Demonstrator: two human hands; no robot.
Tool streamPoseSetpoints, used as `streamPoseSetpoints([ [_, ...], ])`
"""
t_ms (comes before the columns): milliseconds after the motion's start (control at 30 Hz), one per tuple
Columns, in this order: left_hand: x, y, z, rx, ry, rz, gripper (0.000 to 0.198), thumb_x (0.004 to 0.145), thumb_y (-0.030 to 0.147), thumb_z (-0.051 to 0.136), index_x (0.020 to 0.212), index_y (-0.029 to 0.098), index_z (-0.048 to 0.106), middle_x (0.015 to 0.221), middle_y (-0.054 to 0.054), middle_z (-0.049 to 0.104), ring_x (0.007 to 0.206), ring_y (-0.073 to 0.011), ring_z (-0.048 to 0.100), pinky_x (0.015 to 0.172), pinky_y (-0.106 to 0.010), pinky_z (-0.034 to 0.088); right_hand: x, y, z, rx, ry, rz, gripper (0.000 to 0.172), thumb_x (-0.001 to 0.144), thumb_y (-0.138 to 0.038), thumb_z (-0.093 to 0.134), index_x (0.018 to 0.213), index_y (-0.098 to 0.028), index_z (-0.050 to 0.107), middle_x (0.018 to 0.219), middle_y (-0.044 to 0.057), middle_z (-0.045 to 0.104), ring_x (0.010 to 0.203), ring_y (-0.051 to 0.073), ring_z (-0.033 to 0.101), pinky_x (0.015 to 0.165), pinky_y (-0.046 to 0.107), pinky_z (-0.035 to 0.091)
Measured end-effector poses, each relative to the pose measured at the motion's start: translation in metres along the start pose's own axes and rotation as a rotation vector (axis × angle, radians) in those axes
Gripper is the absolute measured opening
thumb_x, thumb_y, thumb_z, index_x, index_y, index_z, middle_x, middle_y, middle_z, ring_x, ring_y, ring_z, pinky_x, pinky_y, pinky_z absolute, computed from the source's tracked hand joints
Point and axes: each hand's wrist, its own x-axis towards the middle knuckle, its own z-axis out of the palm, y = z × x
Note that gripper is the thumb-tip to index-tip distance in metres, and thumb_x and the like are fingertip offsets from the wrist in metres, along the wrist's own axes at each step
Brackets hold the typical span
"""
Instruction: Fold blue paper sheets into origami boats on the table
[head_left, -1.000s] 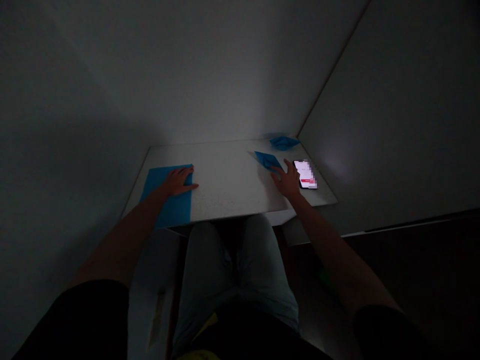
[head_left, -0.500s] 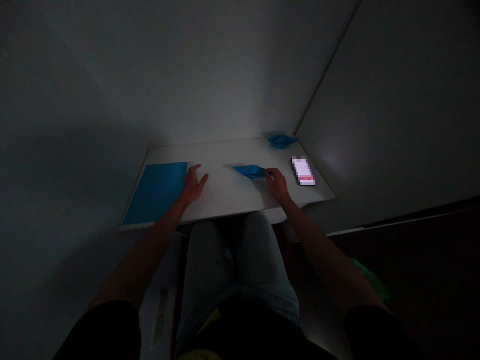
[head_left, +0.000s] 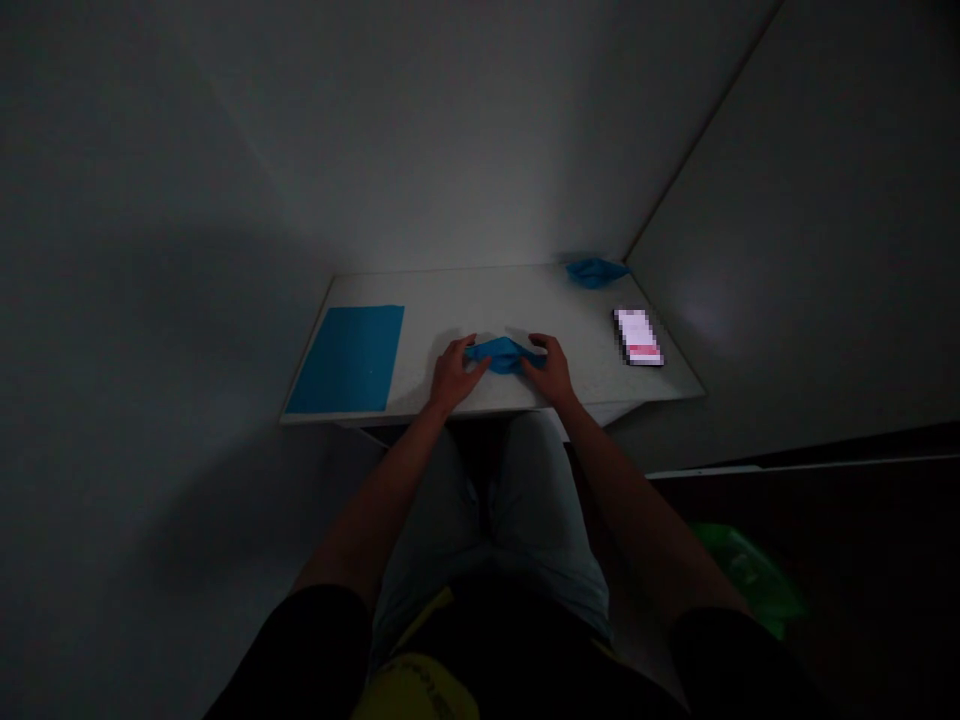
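The scene is dim. A folded blue paper piece [head_left: 502,353] lies on the small white table [head_left: 480,295], near its front edge. My left hand [head_left: 452,372] grips its left end and my right hand [head_left: 553,367] grips its right end, fingers pinched on the paper. A flat blue sheet [head_left: 346,358] lies on the table's left side, apart from my left hand. A second folded blue paper piece [head_left: 596,271] sits at the far right corner.
A lit phone [head_left: 638,336] lies on the table's right side, close to the wall. White walls close in the table behind and on the right. My legs are under the front edge. Something green [head_left: 739,570] lies on the dark floor at right.
My right hand dragged the folded paper from beside the phone to the table's middle front. My left hand left the flat sheet and came over to take the paper's other end.
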Motion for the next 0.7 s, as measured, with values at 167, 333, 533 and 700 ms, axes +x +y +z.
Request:
streamPoseSetpoints([
  [167,-0.0008,-0.0003,0.003,-0.092,0.013,-0.082,0.032,0.093,0.023,0.071,0.124,0.023,0.073,0.107,-0.008,0.077,0.099,-0.0238,0.072,0.097,-0.039,0.055,0.0002,0.0007,0.0002,0.051,0.033,0.033,0.046,0.087,-0.034,0.061,0.131,-0.021,0.06,0.133,0.017,0.069,0.12,0.029,0.069,0.101,0.049,0.058],
  [333,-0.0025,-0.0001,-0.0009,-0.114,0.123,-0.151,0.018,0.096,0.025,0.067,0.113,0.021,0.073,0.096,-0.006,0.077,0.085,-0.0208,0.071,0.085,-0.035,0.054,0.0028,-0.002,-0.0017,-0.03,0.045,0.106,0.037,0.092,-0.046,0.059,0.118,-0.021,0.066,0.114,0.014,0.075,0.097,0.026,0.07,0.087,0.043,0.059],
  [533,-0.0024,0.0003,-0.0026,-0.14,0.163,-0.147,0.014,0.089,0.028,0.078,0.1,0.021,0.073,0.098,-0.007,0.078,0.082,-0.0194,0.069,0.08,-0.033,0.054,0.0045,-0.0051,-0.0035,-0.018,0.04,0.123,0.036,0.093,-0.051,0.055,0.104,-0.02,0.068,0.092,0.008,0.074,0.076,0.022,0.064,0.08,0.04,0.056],
  [700,-0.0028,-0.0027,-0.0033,-0.148,0.166,-0.197,0.022,0.09,0.042,0.08,0.088,0.021,0.075,0.089,-0.007,0.078,0.082,-0.0218,0.071,0.08,-0.035,0.055,0.0039,-0.0063,-0.0025,-0.035,0.023,0.097,0.035,0.092,-0.055,0.059,0.102,-0.022,0.068,0.097,0.008,0.074,0.08,0.022,0.065,0.08,0.039,0.056],
])
